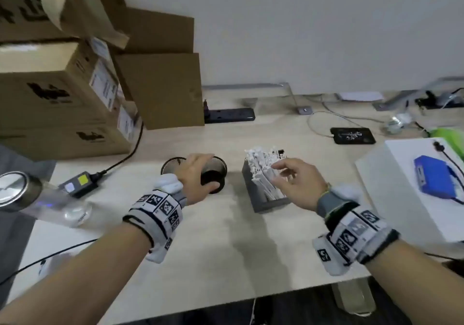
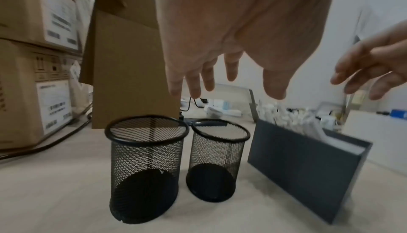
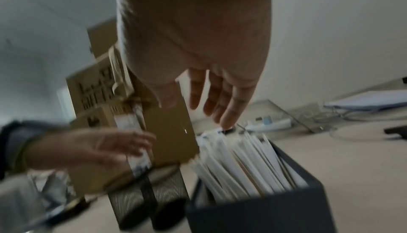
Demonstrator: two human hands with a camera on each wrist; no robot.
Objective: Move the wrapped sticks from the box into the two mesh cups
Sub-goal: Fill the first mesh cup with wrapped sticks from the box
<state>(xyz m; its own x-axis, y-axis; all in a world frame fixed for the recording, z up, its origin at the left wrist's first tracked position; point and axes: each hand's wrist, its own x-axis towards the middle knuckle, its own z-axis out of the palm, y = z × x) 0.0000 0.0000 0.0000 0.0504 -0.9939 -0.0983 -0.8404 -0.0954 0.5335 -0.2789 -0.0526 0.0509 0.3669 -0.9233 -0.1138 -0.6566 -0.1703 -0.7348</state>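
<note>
Two empty black mesh cups, the left cup (image 2: 146,149) and the right cup (image 2: 220,151), stand side by side on the table. Right of them a dark grey box (image 2: 308,170) holds several white wrapped sticks (image 1: 263,166) standing on end. My left hand (image 1: 194,174) hovers open over the cups (image 1: 217,174), fingers spread, holding nothing. My right hand (image 1: 276,174) is open above the box (image 1: 266,200). In the right wrist view its straight fingers (image 3: 229,115) reach down to the tops of the sticks (image 3: 242,163), with none gripped.
Stacked cardboard boxes (image 1: 62,93) fill the back left. A power strip (image 1: 229,115) lies behind the cups, and a black adapter (image 1: 79,182) with its cable sits to the left. A white box (image 1: 391,191) carrying a blue object stands at the right.
</note>
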